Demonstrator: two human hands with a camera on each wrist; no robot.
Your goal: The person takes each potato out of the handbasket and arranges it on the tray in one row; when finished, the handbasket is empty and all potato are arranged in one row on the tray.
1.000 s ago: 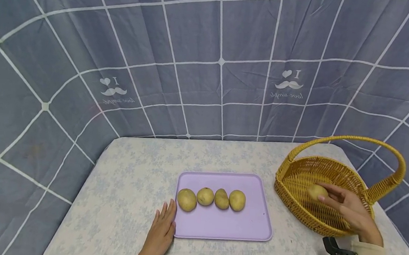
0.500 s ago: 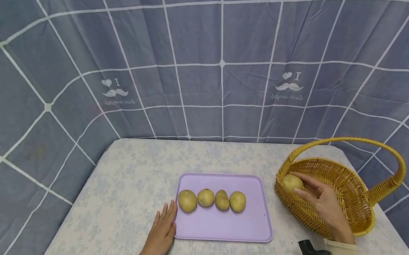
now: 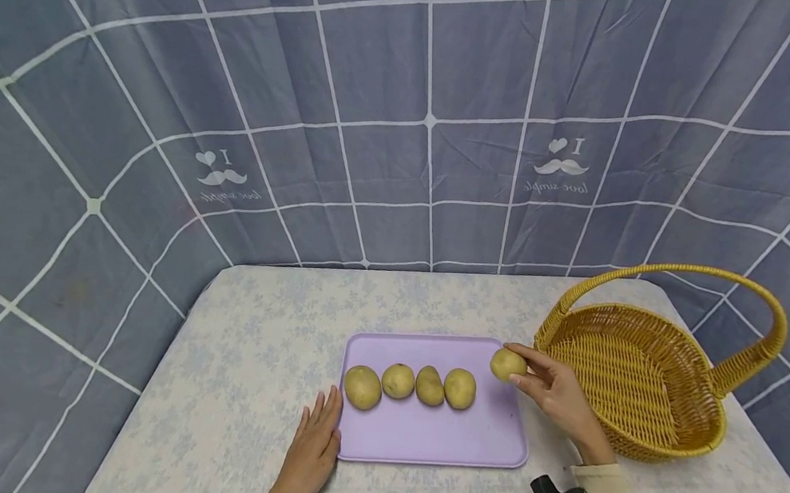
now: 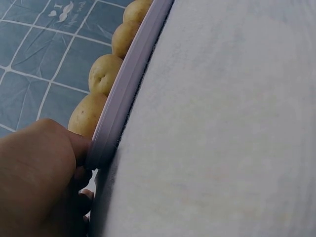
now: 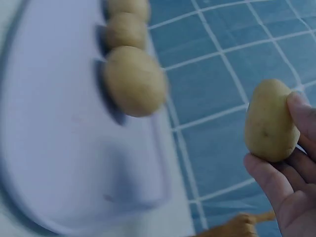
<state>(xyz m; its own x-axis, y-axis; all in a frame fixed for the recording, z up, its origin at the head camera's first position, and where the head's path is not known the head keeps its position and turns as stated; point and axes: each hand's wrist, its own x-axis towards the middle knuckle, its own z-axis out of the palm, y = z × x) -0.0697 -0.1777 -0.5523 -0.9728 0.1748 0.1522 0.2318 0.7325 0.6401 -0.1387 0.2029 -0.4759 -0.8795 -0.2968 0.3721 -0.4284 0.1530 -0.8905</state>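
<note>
My right hand [image 3: 559, 392] pinches a potato [image 3: 508, 364] between thumb and fingers, above the tray's right edge. In the right wrist view that same potato [image 5: 270, 121] is plainly clear of the tray. Several more potatoes [image 3: 459, 388] lie in a row on the lilac tray [image 3: 432, 439]. Along the tray's left side rests my left hand [image 3: 311, 451], its fingers extended and touching the rim. The left wrist view has the left thumb [image 4: 79, 145] against the tray's rim [image 4: 118, 98], beside the nearest potato [image 4: 88, 114]; the other fingers are mostly hidden.
A yellow wicker basket [image 3: 630, 376] with a tall arched handle [image 3: 696, 269] stands right of the tray, with no potato visible in it. The table [image 3: 271, 322] wears a pale floral cloth. Blue-grey checked curtains [image 3: 375, 156] hang behind and to the left.
My right hand has carried the potato leftward, from inside the basket over its rim to the tray's right edge. The left hand and the potatoes on the tray have stayed put.
</note>
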